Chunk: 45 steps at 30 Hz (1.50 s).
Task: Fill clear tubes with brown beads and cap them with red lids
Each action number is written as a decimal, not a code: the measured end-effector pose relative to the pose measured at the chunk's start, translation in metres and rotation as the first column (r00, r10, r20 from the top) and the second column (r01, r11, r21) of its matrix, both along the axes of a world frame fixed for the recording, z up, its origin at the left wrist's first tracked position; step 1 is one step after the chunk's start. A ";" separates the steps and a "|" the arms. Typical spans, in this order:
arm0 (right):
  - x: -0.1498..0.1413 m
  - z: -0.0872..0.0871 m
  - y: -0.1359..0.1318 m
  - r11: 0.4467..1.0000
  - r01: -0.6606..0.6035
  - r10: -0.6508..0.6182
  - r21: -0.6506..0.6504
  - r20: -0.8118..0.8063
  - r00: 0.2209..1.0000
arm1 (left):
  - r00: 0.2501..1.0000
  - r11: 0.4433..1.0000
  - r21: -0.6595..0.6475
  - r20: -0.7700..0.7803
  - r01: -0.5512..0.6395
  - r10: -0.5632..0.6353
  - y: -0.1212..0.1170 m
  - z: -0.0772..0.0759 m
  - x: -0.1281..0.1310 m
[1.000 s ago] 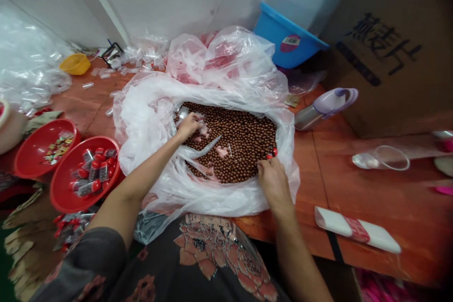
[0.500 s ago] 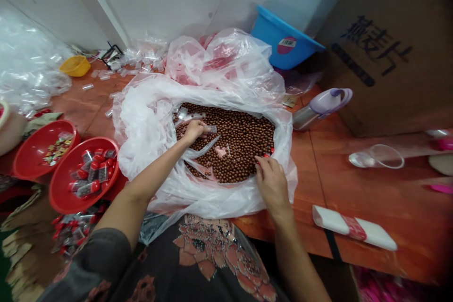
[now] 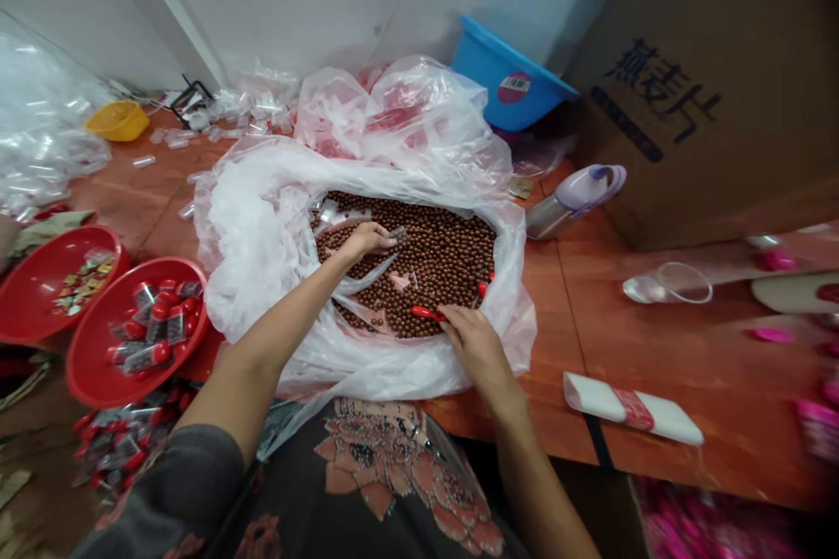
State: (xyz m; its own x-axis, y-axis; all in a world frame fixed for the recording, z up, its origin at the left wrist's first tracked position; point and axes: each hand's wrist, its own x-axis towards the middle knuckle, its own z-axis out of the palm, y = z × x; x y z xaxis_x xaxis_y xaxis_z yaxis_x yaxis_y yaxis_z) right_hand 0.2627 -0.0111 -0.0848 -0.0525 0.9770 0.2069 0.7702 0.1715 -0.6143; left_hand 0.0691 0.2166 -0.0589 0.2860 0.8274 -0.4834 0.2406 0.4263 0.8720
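A white plastic bag (image 3: 249, 218) lies with its mouth spread wide, full of small brown balls (image 3: 439, 236) that look like chocolate beads. Over the left part of them, my left hand (image 3: 368, 239) is closed on a small clear plastic tube (image 3: 398, 235), which points right. My right hand (image 3: 473, 339) is at the bag's near right rim, its fingers pinching a small red spoon (image 3: 426, 313) just over the balls. A red piece (image 3: 483, 288) lies among the balls at the right edge. More clear tubes (image 3: 329, 210) rest inside the bag at the back left.
On the left, a red bowl (image 3: 85, 358) holds red-capped filled tubes, beside another red bowl (image 3: 19, 297) with small packets. Clear tubes (image 3: 45, 122) are heaped behind. A blue basin (image 3: 504, 87), a purple-lidded flask (image 3: 570, 203), a carton (image 3: 734, 44) and a white roll (image 3: 590, 396) stand or lie right.
My right hand has moved left along the near rim, and the red spoon now shows clearly in its fingers. My left hand stays over the balls with the tube. The view has shifted slightly.
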 end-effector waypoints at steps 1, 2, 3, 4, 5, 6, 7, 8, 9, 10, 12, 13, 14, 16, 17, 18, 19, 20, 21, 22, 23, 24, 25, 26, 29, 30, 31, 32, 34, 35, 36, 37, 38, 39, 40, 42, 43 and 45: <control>0.000 -0.002 0.000 1.000 -0.010 0.011 -0.024 0.028 1.000 | 1.000 1.000 -0.010 0.018 -0.004 0.005 -0.001 0.001 -0.002; 0.001 -0.003 -0.001 0.999 -0.016 0.018 -0.045 0.049 0.999 | 0.999 1.000 -0.018 0.034 -0.009 0.009 -0.003 0.001 -0.004; 0.000 -0.003 -0.001 0.998 -0.018 0.021 -0.059 0.061 0.998 | 0.999 1.000 -0.023 0.050 -0.010 0.011 -0.004 0.003 -0.007; 0.000 -0.003 -0.001 0.998 -0.015 0.019 -0.064 0.062 0.998 | 0.998 1.000 -0.028 0.070 -0.007 0.009 -0.006 0.004 -0.010; 0.000 -0.002 0.000 0.998 -0.009 0.013 -0.064 0.050 0.999 | 0.995 0.999 -0.036 0.098 -0.001 0.005 -0.008 0.006 -0.013; -0.001 -0.001 0.000 0.998 0.000 0.001 -0.061 0.024 1.000 | 0.991 0.999 -0.049 0.131 0.005 0.001 -0.010 0.008 -0.015; -0.002 0.001 0.001 0.998 0.013 -0.014 -0.056 -0.016 1.000 | 0.986 0.998 -0.066 0.167 0.011 0.001 -0.013 0.011 -0.018; -0.003 0.002 0.001 0.998 0.031 -0.034 -0.050 -0.068 0.997 | 0.979 0.996 -0.087 0.204 0.014 0.004 -0.016 0.014 -0.021; -0.004 0.003 0.002 0.998 0.052 -0.058 -0.047 -0.130 0.990 | 0.971 0.994 -0.107 0.240 0.017 0.009 -0.020 0.017 -0.024; -0.006 0.004 0.003 0.996 0.079 -0.087 -0.047 -0.198 0.976 | 0.962 0.992 -0.121 0.272 0.021 0.013 -0.024 0.021 -0.026; -0.010 0.007 0.005 0.987 0.149 -0.160 -0.056 -0.344 0.925 | 0.945 0.991 -0.126 0.327 0.035 0.008 -0.036 0.029 -0.031; -0.013 0.009 0.007 0.981 0.183 -0.195 -0.069 -0.425 0.884 | 0.935 0.991 -0.127 0.353 0.044 0.003 -0.043 0.033 -0.033; -0.016 0.012 0.008 0.975 0.203 -0.221 -0.092 -0.513 0.829 | 0.926 0.990 -0.130 0.378 0.054 -0.001 -0.051 0.037 -0.035; -0.022 0.023 0.012 0.970 0.194 -0.240 -0.145 -0.686 0.687 | 0.908 0.986 -0.147 0.418 0.079 -0.010 -0.068 0.044 -0.039; -0.025 0.030 0.013 0.971 0.173 -0.236 -0.163 -0.759 0.607 | 0.901 0.983 -0.156 0.433 0.093 -0.017 -0.077 0.047 -0.041; -0.028 0.038 0.015 0.973 0.153 -0.226 -0.171 -0.819 0.527 | 0.897 0.981 -0.160 0.442 0.109 -0.027 -0.086 0.049 -0.042; -0.031 0.046 0.016 0.976 0.140 -0.214 -0.168 -0.867 0.450 | 0.896 0.980 -0.157 0.442 0.123 -0.041 -0.096 0.050 -0.044; -0.034 0.054 0.017 0.978 0.135 -0.199 -0.158 -0.903 0.382 | 0.899 0.980 -0.148 0.434 0.133 -0.056 -0.105 0.051 -0.045; -0.037 0.061 0.018 0.980 0.137 -0.183 -0.145 -0.928 0.324 | 0.904 0.981 -0.137 0.422 0.139 -0.070 -0.114 0.051 -0.046; -0.040 0.067 0.019 0.981 0.140 -0.166 -0.131 -0.945 0.280 | 0.908 0.982 -0.120 0.411 0.145 -0.084 -0.122 0.051 -0.046; -0.043 0.072 0.020 0.983 0.145 -0.148 -0.113 -0.955 0.256 | 0.908 0.983 -0.100 0.406 0.153 -0.100 -0.130 0.051 -0.046; -0.045 0.075 0.020 0.984 0.154 -0.131 -0.094 -0.958 0.253 | 0.905 0.984 -0.077 0.410 0.160 -0.115 -0.137 0.051 -0.046; -0.048 0.076 0.020 0.983 0.165 -0.118 -0.076 -0.957 0.263 | 0.898 0.984 -0.054 0.421 0.167 -0.130 -0.144 0.051 -0.045; -0.051 0.075 0.020 0.983 0.174 -0.109 -0.061 -0.954 0.280 | 0.888 0.984 -0.035 0.436 0.176 -0.143 -0.150 0.052 -0.044; -0.060 0.068 0.016 0.985 0.169 -0.094 -0.038 -0.938 0.334 | 0.864 0.979 -0.002 0.471 0.206 -0.181 -0.163 0.054 -0.041; -0.062 0.066 0.014 0.987 0.156 -0.084 -0.031 -0.934 0.347 | 0.860 0.977 0.006 0.473 0.213 -0.191 -0.166 0.054 -0.041; -0.064 0.064 0.012 0.990 0.139 -0.068 -0.019 -0.931 0.359 | 0.858 0.975 0.015 0.474 0.220 -0.201 -0.168 0.055 -0.041; -0.066 0.062 0.009 0.993 0.120 -0.048 -0.004 -0.927 0.371 | 0.857 0.974 0.022 0.471 0.226 -0.209 -0.171 0.055 -0.042; -0.066 0.060 0.004 0.997 0.068 -0.007 0.022 -0.915 0.403 | 0.856 0.972 0.033 0.467 0.233 -0.221 -0.174 0.056 -0.044; -0.066 0.060 0.001 0.999 0.042 0.011 0.033 -0.903 0.429 | 0.855 0.971 0.035 0.467 0.238 -0.226 -0.176 0.056 -0.046; -0.065 0.060 -0.002 0.999 0.018 0.029 0.042 -0.887 0.460 | 0.853 0.969 0.037 0.468 0.242 -0.231 -0.178 0.056 -0.047; -0.064 0.059 -0.004 0.999 -0.002 0.044 0.050 -0.871 0.490 | 0.851 0.969 0.038 0.470 0.246 -0.234 -0.180 0.055 -0.049; -0.063 0.058 -0.006 0.998 -0.013 0.055 0.056 -0.857 0.512 | 0.849 0.968 0.038 0.472 0.247 -0.236 -0.181 0.055 -0.050; -0.063 0.057 -0.008 0.998 -0.017 0.060 0.060 -0.849 0.524 | 0.848 0.968 0.038 0.474 0.249 -0.237 -0.183 0.055 -0.051; -0.063 0.056 -0.010 0.998 -0.015 0.060 0.061 -0.849 0.525 | 0.847 0.967 0.035 0.476 0.251 -0.237 -0.184 0.054 -0.051; -0.066 0.053 -0.013 0.998 0.005 0.047 0.057 -0.862 0.505 | 0.849 0.969 0.029 0.476 0.245 -0.229 -0.188 0.054 -0.051; -0.067 0.053 -0.014 0.998 0.022 0.034 0.052 -0.870 0.492 | 0.851 0.972 0.028 0.476 0.234 -0.219 -0.189 0.054 -0.050; -0.070 0.053 -0.017 0.997 0.062 0.005 0.039 -0.881 0.473 | 0.859 0.979 0.032 0.475 0.201 -0.192 -0.192 0.056 -0.048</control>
State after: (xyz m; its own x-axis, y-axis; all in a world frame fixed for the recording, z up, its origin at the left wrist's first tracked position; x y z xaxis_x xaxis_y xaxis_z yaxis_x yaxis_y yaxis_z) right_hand 0.1924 -0.0280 -0.0313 0.2178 0.9590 0.1815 -0.1654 0.2195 -0.9615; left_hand 0.0209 0.0245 -0.0030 0.6398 0.7222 -0.2628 -0.1185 0.4305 0.8948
